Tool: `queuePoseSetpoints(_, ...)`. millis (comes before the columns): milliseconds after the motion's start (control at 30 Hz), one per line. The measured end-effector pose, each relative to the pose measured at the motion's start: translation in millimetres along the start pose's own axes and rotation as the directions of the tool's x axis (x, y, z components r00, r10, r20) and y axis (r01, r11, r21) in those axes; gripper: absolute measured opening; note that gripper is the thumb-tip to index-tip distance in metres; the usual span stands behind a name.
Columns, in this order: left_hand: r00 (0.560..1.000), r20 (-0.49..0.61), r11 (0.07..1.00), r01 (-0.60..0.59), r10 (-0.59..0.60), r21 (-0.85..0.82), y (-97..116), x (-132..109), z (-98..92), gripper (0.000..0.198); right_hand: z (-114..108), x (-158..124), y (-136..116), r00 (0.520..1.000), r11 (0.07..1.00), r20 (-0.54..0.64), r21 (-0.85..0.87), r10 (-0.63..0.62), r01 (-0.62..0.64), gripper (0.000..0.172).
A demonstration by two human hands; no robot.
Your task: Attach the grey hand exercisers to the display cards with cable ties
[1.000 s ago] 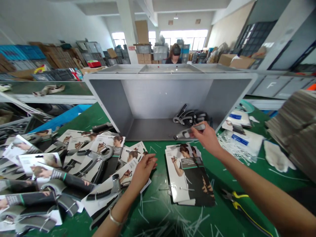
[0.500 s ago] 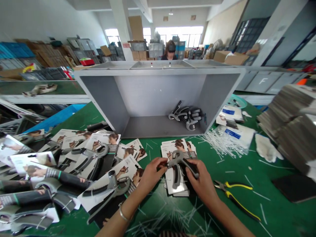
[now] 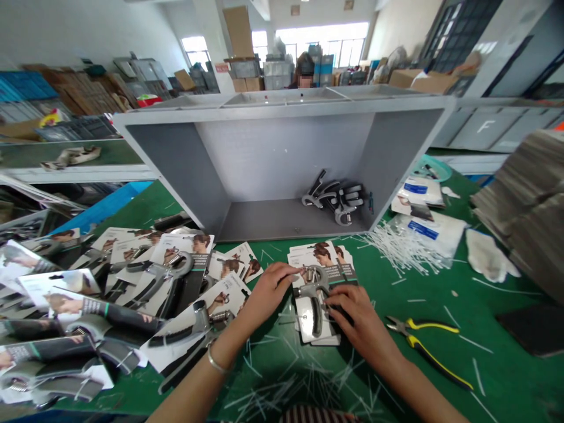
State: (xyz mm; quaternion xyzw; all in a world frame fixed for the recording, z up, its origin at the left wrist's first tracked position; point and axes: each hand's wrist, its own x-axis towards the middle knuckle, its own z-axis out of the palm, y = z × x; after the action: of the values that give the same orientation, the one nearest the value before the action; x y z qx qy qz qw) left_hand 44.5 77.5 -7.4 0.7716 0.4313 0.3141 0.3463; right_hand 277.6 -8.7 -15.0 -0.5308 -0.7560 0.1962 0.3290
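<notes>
A grey and black hand grip [image 3: 315,294] with a metal spring lies on a stack of printed cards [image 3: 324,336] in front of me. My left hand [image 3: 274,286] is at the grip's left side, with thumb and fingertips brought together near the spring; whatever is between them is too small to make out. On the other side, my right hand [image 3: 355,308] has its fingers closed round the grip's right handle.
Carded hand grips [image 3: 170,267] are heaped at the left. A grey crate [image 3: 282,111] on its side holds loose grips [image 3: 341,202]. White zip ties [image 3: 409,249], pliers [image 3: 409,335] and a glove [image 3: 489,255] lie at the right. Beyond the crate is a person [image 3: 304,70].
The grip now lies lower on the cards, its right handle more covered by my right hand. My left hand has shifted slightly up. The camera view has moved a little.
</notes>
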Motion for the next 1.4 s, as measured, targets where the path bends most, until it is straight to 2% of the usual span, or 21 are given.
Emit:
queuePoseSetpoints(100,0.998,0.039,0.998,-0.044,0.042,0.050,6,22,9.1,0.030,2,10,1,1.000,0.993,0.016,0.115,0.002,-0.004,0.014)
queuePoseSetpoints(200,0.997,0.074,0.998,-0.038,0.035,0.046,13,32,19.4,0.026,4,21,6,0.998,0.981,-0.013,0.181,0.069,-0.065,0.009)
queuePoseSetpoints(333,0.992,0.115,0.998,-0.051,0.054,-0.027,19,27,23.9,0.013,9,31,13,0.989,0.962,-0.032,0.239,0.145,-0.133,0.006)
queuePoseSetpoints(467,0.993,0.117,0.999,-0.005,0.009,-0.032,18,21,26.7,0.016,14,35,17,0.982,0.946,-0.078,0.289,0.174,-0.145,0.011)
queuePoseSetpoints(633,0.999,0.048,0.997,0.012,-0.008,-0.079,12,21,33.3,0.012,16,33,16,0.973,0.947,-0.097,0.271,0.208,-0.175,0.015)
queuePoseSetpoints(800,0.999,0.037,0.995,-0.021,0.025,-0.102,9,22,35.7,0.013,18,25,17,0.986,0.976,-0.073,0.168,0.149,-0.135,0.013)
queuePoseSetpoints(900,1.000,0.031,0.994,-0.001,0.004,-0.106,9,22,36.1,0.014,19,22,17,0.991,0.985,-0.048,0.129,0.123,-0.116,0.013)
queuePoseSetpoints(1400,1.000,0.018,0.990,0.007,-0.005,-0.143,10,21,36.1,0.012,20,20,18,0.991,0.981,-0.035,0.145,0.132,-0.126,0.013)
